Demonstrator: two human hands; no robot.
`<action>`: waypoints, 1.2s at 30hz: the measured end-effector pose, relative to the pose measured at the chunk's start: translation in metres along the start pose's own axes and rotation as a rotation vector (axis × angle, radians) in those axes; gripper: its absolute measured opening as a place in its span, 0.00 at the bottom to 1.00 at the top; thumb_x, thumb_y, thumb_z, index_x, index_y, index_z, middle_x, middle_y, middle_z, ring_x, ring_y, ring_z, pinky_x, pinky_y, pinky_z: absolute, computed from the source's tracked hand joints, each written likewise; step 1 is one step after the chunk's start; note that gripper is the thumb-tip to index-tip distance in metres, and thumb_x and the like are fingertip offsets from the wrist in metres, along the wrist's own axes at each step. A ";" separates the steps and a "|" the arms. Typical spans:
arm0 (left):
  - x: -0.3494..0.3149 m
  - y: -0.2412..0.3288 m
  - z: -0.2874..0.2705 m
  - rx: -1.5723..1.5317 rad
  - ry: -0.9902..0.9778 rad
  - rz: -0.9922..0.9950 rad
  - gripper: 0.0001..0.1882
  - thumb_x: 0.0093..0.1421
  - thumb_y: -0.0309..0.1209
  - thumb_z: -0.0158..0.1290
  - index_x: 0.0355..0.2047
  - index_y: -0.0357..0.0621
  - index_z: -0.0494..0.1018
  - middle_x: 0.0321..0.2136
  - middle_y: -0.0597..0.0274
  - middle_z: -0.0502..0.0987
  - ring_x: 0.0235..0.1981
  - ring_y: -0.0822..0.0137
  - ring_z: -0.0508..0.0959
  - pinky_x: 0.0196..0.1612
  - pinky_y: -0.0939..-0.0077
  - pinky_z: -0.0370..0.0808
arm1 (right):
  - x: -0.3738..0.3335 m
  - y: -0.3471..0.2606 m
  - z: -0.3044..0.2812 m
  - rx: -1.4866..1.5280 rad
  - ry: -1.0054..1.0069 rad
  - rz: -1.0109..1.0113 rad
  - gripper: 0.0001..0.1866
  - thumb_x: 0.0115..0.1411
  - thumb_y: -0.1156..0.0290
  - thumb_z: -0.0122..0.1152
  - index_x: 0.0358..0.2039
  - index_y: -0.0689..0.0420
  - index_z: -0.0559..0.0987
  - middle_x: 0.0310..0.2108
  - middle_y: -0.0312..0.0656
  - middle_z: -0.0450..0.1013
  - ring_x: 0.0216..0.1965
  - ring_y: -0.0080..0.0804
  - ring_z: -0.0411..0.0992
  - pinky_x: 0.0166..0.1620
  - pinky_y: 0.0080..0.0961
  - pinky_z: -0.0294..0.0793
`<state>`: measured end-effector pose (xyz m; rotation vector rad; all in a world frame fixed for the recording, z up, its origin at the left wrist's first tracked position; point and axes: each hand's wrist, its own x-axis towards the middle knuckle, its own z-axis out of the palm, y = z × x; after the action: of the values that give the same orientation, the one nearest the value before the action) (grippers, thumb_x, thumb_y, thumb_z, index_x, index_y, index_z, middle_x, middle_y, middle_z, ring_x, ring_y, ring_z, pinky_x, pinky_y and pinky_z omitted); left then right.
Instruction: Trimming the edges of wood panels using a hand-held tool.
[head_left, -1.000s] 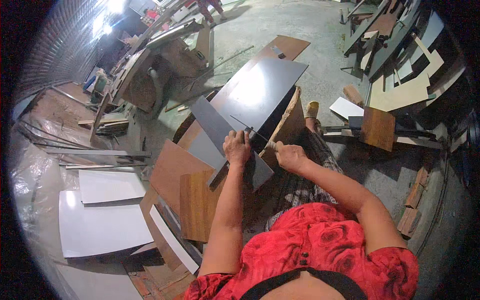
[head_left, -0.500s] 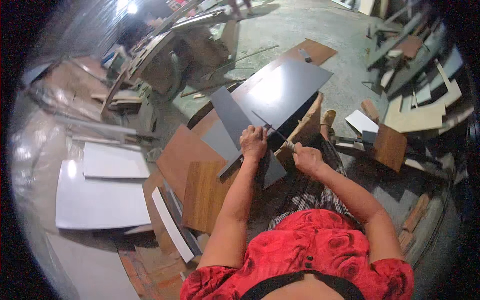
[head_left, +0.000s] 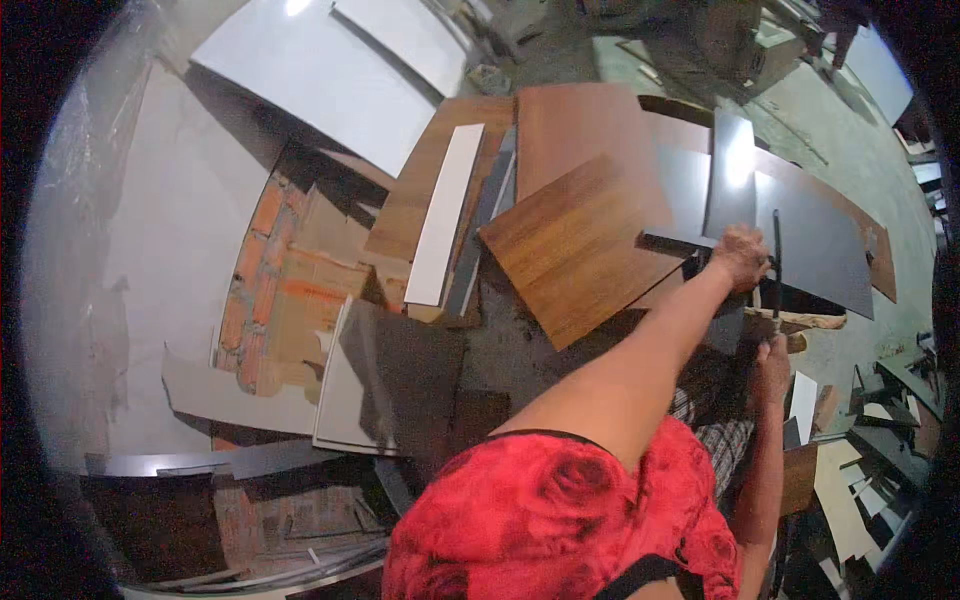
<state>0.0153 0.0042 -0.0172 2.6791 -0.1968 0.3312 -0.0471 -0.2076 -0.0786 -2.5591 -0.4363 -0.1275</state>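
My left hand point(head_left: 742, 258) is closed over the near end of a narrow grey board strip point(head_left: 733, 180), which lies across a wider grey panel point(head_left: 815, 235). A short dark strip point(head_left: 675, 241) sticks out to the left of that hand. My right hand point(head_left: 771, 370) grips the lower end of a long, thin dark blade point(head_left: 778, 255). The blade stands roughly upright in the view, just right of my left hand, its tip over the grey panel. Whether it touches the strip I cannot tell. The fingers of my right hand are partly hidden.
A wood-grain board point(head_left: 590, 250) and a reddish-brown panel point(head_left: 580, 130) lie left of my hands. White panels point(head_left: 320, 80) are at the upper left, near a white strip point(head_left: 445, 215). Bricks point(head_left: 262, 310) show at the left, and scrap boards point(head_left: 840, 500) at the lower right.
The view has swung left, so my hands and the boards now appear further right. Both hands keep their holds, and the blade's angle in the view is more upright.
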 end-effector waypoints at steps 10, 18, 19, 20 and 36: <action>0.002 0.005 0.007 0.140 -0.085 0.032 0.14 0.55 0.44 0.46 0.34 0.54 0.77 0.39 0.61 0.70 0.44 0.61 0.66 0.43 0.65 0.60 | -0.004 -0.003 -0.018 -0.178 -0.092 0.088 0.12 0.58 0.65 0.42 0.39 0.59 0.67 0.32 0.53 0.71 0.32 0.52 0.69 0.34 0.41 0.65; 0.004 -0.002 0.013 0.161 0.084 0.034 0.11 0.48 0.44 0.51 0.29 0.57 0.76 0.34 0.63 0.71 0.39 0.61 0.68 0.39 0.61 0.63 | 0.001 -0.013 -0.026 -0.124 -0.169 0.163 0.17 0.58 0.62 0.43 0.46 0.56 0.66 0.36 0.55 0.71 0.36 0.58 0.68 0.37 0.49 0.66; 0.004 -0.002 0.014 0.158 0.084 0.039 0.11 0.48 0.44 0.51 0.29 0.57 0.76 0.34 0.63 0.71 0.39 0.61 0.68 0.39 0.61 0.63 | 0.000 -0.010 -0.023 -0.162 -0.148 0.141 0.17 0.58 0.61 0.44 0.45 0.56 0.66 0.35 0.55 0.71 0.35 0.59 0.69 0.36 0.50 0.66; 0.003 -0.003 0.015 0.128 0.123 0.046 0.10 0.48 0.44 0.51 0.28 0.57 0.76 0.33 0.63 0.71 0.39 0.61 0.68 0.39 0.62 0.63 | -0.002 -0.007 -0.022 -0.200 -0.126 0.118 0.17 0.58 0.60 0.44 0.44 0.56 0.66 0.34 0.56 0.71 0.34 0.59 0.69 0.36 0.50 0.65; -0.001 -0.002 0.002 0.128 0.112 0.070 0.11 0.51 0.45 0.50 0.26 0.55 0.75 0.32 0.61 0.70 0.38 0.60 0.69 0.38 0.63 0.65 | -0.045 -0.034 -0.032 0.231 -0.012 0.143 0.14 0.57 0.66 0.46 0.37 0.64 0.69 0.26 0.46 0.68 0.27 0.42 0.67 0.31 0.33 0.64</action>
<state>0.0155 0.0054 -0.0196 2.7734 -0.2429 0.5308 -0.1014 -0.2094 -0.0427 -2.3551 -0.2544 -0.0081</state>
